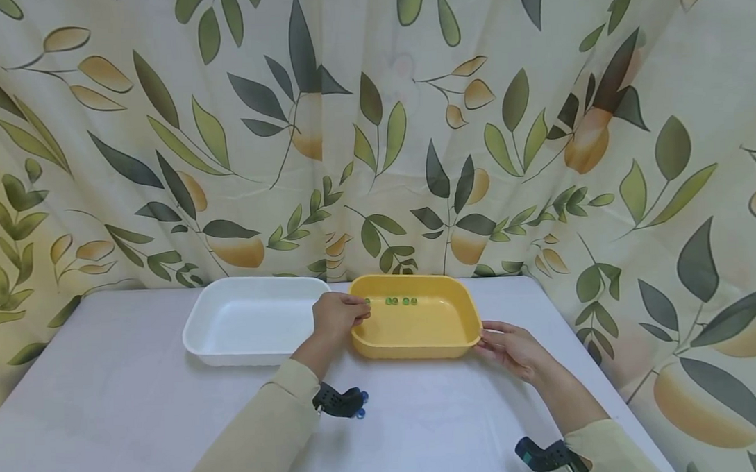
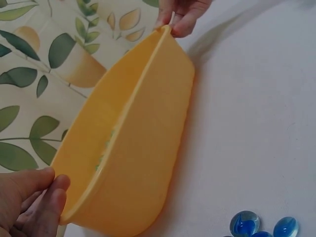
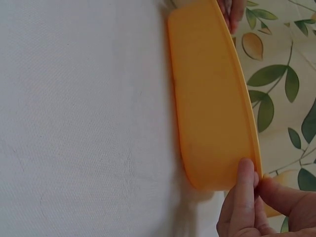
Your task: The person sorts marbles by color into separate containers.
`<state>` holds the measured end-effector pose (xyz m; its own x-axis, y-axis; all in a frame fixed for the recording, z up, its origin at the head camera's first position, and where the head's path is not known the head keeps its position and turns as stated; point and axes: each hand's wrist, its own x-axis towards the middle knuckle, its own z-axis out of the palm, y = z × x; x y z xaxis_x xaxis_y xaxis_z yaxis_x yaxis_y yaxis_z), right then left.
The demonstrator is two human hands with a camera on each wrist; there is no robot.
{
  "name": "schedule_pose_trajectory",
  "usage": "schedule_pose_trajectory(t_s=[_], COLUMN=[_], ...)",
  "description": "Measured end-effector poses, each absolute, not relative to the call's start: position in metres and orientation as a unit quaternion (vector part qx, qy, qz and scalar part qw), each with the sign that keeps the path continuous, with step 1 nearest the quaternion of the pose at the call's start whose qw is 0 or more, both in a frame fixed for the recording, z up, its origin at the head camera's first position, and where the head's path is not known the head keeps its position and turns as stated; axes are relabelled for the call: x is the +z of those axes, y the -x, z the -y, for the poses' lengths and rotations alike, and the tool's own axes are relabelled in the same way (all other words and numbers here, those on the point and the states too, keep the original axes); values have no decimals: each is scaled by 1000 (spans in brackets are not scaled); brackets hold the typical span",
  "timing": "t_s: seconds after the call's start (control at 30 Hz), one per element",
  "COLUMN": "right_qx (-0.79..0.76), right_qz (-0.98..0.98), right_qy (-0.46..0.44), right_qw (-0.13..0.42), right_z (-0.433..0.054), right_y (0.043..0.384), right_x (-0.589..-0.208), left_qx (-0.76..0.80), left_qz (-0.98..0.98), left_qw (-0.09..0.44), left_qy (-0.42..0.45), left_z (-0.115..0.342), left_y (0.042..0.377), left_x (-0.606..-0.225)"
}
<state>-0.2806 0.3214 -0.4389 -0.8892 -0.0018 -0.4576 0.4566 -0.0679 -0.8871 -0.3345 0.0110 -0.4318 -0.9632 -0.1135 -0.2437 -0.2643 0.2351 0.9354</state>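
Note:
A yellow rectangular tray (image 1: 419, 342) sits on the table with several green glass marbles (image 1: 405, 301) in a row inside it. My left hand (image 1: 340, 315) pinches the tray's left rim between thumb and fingers, as the left wrist view also shows. At the opposite end my right hand (image 1: 510, 346) pinches the right rim, thumb (image 3: 279, 195) on the inner side and fingers against the outer wall. Several blue glass marbles (image 2: 244, 223) lie on the table near my left wrist, partly covered by the wrist strap in the head view.
A white tray (image 1: 257, 355) stands just left of the yellow one, behind my left hand. Both trays are on a white-covered table (image 1: 108, 391) whose back edge meets a leaf-patterned curtain (image 1: 374, 125).

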Motion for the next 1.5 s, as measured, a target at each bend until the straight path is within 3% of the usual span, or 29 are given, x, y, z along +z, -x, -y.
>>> schedule_pose_trajectory(t_s=[0.67, 1.1, 1.5], right_qx=[-701, -690, -695], right_qz=[-671, -683, -677], right_qy=[-185, -182, -182], right_qw=[156, 157, 161], right_z=[-320, -320, -321], right_y=[284, 281, 280], right_x=[-435, -440, -438], left_qx=[614, 606, 583], left_qz=[-779, -780, -801], left_qw=[70, 109, 101], left_qy=[105, 111, 91], left_z=[2, 51, 84], left_y=[333, 319, 309], left_x=[-424, -418, -398])
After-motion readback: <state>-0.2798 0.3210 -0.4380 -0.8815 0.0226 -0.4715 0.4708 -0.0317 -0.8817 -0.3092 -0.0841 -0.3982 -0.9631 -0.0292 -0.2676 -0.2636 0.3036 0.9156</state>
